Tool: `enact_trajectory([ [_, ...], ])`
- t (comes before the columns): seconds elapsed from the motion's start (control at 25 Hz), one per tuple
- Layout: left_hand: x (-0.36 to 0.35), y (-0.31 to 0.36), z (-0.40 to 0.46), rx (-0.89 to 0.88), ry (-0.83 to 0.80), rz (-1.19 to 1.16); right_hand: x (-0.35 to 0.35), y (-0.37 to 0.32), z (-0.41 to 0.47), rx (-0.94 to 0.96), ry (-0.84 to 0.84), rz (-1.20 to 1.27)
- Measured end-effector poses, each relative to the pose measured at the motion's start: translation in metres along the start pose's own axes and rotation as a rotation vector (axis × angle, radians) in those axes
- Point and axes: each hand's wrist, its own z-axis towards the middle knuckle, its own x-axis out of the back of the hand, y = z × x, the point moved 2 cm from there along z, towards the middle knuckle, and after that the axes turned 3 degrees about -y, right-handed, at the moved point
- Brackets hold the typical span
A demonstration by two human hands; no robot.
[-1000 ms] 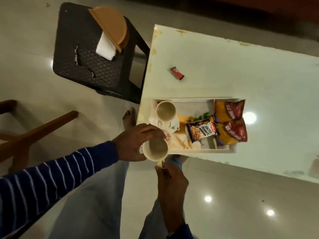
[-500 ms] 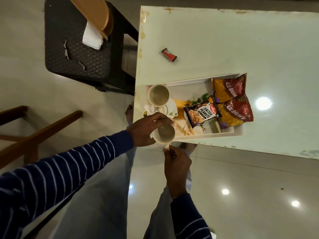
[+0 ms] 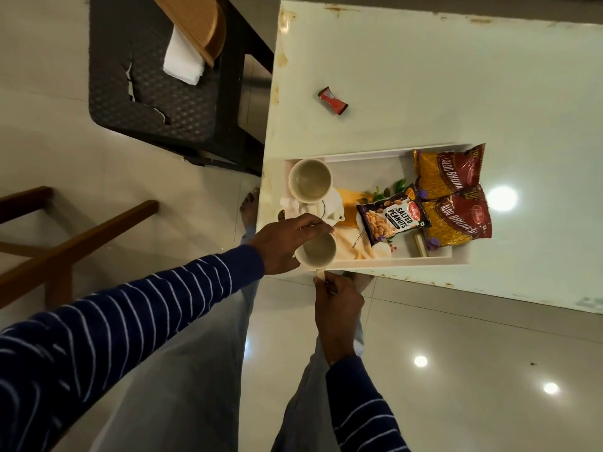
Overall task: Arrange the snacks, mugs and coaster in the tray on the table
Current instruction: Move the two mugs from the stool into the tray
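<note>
A white tray (image 3: 368, 157) sits at the near left corner of the pale table (image 3: 424, 76). In it lie two red and yellow Aloo Bhujia packets (image 3: 448, 171), a Salted Peanuts packet (image 3: 390, 216) and an empty cream mug (image 3: 309, 181) at the far left. My left hand (image 3: 284, 241) grips a second cream mug (image 3: 318, 251) by its rim and side at the tray's near left corner. My right hand (image 3: 336, 301) pinches that mug's handle from below, off the table edge. Whether the mug's base touches the tray is hidden.
A small red wrapped sweet (image 3: 332, 101) lies on the table beyond the tray. A dark plastic chair (image 3: 156, 93) with a white napkin and a round wooden board stands to the left. A wooden chair frame (image 3: 65, 236) is at the far left. Glossy floor lies below.
The mug in both hands has moved from off the table edge forward into the tray's near left corner. The camera has shifted closer over the tray.
</note>
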Motion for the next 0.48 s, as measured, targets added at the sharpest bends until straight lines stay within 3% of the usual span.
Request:
enact_trajectory([
  [0.48,0.007,-0.012,-0.017,-0.154,0.115,0.195,0.021,-0.005,-0.004,-0.100,-0.114,0.052],
])
